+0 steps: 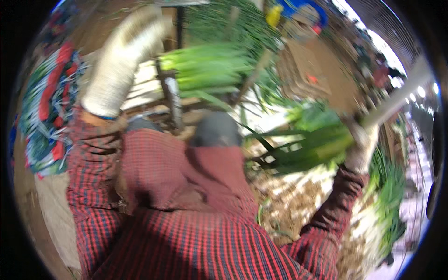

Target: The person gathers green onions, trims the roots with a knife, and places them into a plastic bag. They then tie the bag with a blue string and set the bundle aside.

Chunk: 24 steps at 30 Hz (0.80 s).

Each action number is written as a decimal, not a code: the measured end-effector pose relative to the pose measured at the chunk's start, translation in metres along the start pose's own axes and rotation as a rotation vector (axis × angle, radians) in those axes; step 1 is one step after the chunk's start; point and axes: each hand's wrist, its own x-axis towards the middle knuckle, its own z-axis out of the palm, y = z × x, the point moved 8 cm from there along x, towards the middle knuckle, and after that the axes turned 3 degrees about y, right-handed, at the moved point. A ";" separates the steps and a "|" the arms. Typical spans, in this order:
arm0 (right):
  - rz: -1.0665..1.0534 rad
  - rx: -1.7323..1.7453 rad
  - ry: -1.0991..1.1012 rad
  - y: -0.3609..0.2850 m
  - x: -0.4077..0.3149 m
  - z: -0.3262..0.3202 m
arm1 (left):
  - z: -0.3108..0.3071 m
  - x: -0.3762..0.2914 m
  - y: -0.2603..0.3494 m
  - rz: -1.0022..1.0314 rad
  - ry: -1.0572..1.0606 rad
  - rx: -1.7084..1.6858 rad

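My right hand [362, 148], in a whitish glove, grips a leek-like green onion [311, 148] on the right. Its pale stalk points up and away to the right, while dark green leaves hang towards my knees. Motion blurs my left hand [134, 40], gloved and raised at upper left, so its fingers cannot be made out. Just to the right of that glove, a bundle of trimmed green onions [210, 66] lies across a small rack [171, 96] in front of my knees.
Blue, white and red ties [52, 115] hang or lie at left. Many green onions [224, 24] are piled beyond the rack. Cardboard [318, 70] stands at upper right. Unpeeled onions with soil-brown roots [290, 196] cover the ground at right. Another person [381, 73] is far off.
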 end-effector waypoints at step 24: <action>-0.780 -0.891 -1.200 0.094 0.016 0.644 | -0.064 0.007 -0.300 -0.150 0.028 0.413</action>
